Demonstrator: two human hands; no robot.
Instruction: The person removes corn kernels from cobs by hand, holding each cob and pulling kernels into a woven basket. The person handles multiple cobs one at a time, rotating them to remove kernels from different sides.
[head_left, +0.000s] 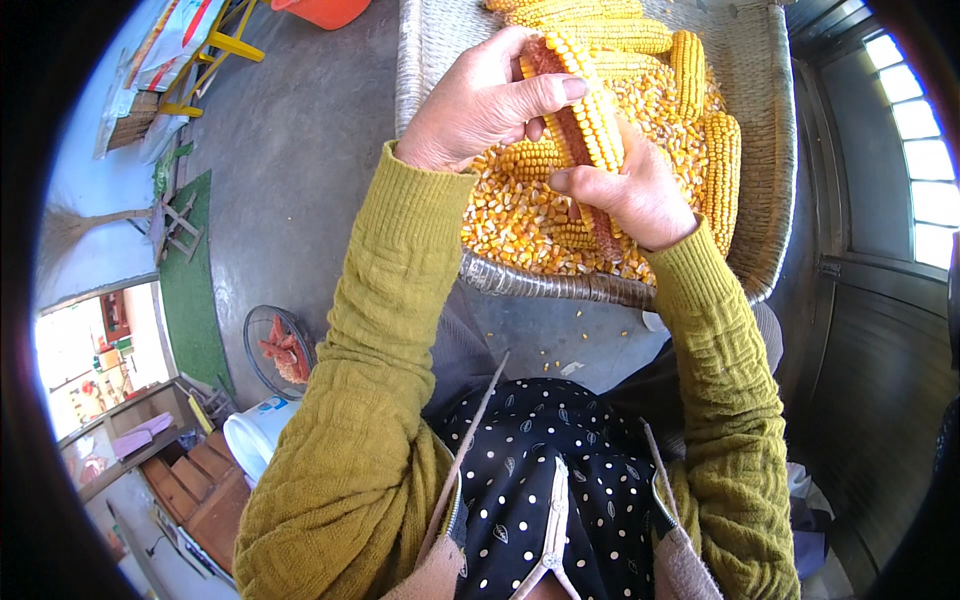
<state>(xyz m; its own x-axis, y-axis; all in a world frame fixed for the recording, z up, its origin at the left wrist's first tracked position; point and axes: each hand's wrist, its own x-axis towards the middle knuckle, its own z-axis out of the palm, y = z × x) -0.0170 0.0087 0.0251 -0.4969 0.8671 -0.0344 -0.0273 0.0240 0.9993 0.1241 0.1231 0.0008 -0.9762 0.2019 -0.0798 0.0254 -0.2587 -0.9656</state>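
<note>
Both my hands hold one partly shelled ear of corn, tilted over a woven wicker basket. Bare reddish cob shows along its side between rows of yellow kernels. My left hand grips the upper end, its thumb lying across the ear. Around the lower part is my right hand, its thumb pressed near the bare strip; some of its fingers are hidden behind the ear. Loose kernels cover much of the basket's bottom. Whole ears of corn lie among them and at the basket's far part.
A wire basket with reddish bare cobs stands on the floor to the left, near a white bucket. An orange-red tub is at the top. A metal door stands at the right. A few kernels lie on the floor below the basket.
</note>
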